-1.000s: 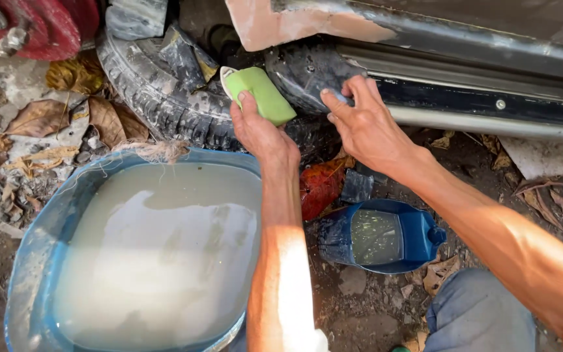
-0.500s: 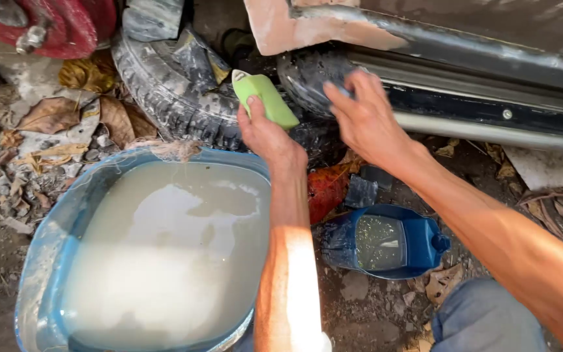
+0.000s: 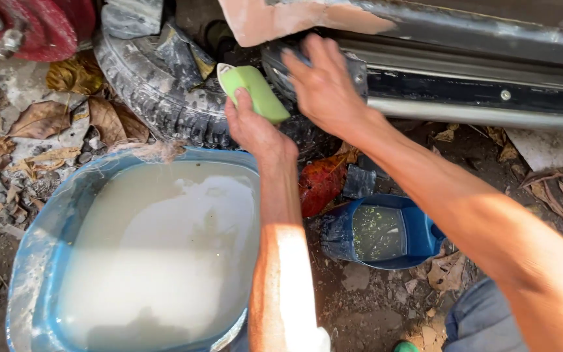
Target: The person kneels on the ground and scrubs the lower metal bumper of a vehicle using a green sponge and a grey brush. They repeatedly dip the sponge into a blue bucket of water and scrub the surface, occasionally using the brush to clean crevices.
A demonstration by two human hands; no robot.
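Green foam is gripped in the fingers of the left hand (image 3: 253,127): a wedge-shaped sponge block (image 3: 254,91) with a pale underside is held clenched between thumb and fingers, raised against an old tyre (image 3: 158,91). Just to its right, the right hand (image 3: 327,88) is pressed flat against the dark lower edge of a car body (image 3: 464,78), its fingers spread and curled over a dark sheet whose kind cannot be told; whether that sheet is actually grasped cannot be told either.

Below the left forearm, a large blue tub (image 3: 30,261) is seen on the ground, filled with milky grey water. Between the two forearms, a smaller blue container (image 3: 418,238) is set on the dirt, holding a little murky liquid. A red leaf (image 3: 320,182) is lying just beside it, under the left wrist.

Dry brown leaves (image 3: 47,120) and small stones are scattered over the ground to the left of the tyre. A red metal part (image 3: 40,26) is visible in the top left corner. A patch of pinkish filler (image 3: 275,19) is seen on the car body above the sponge block.
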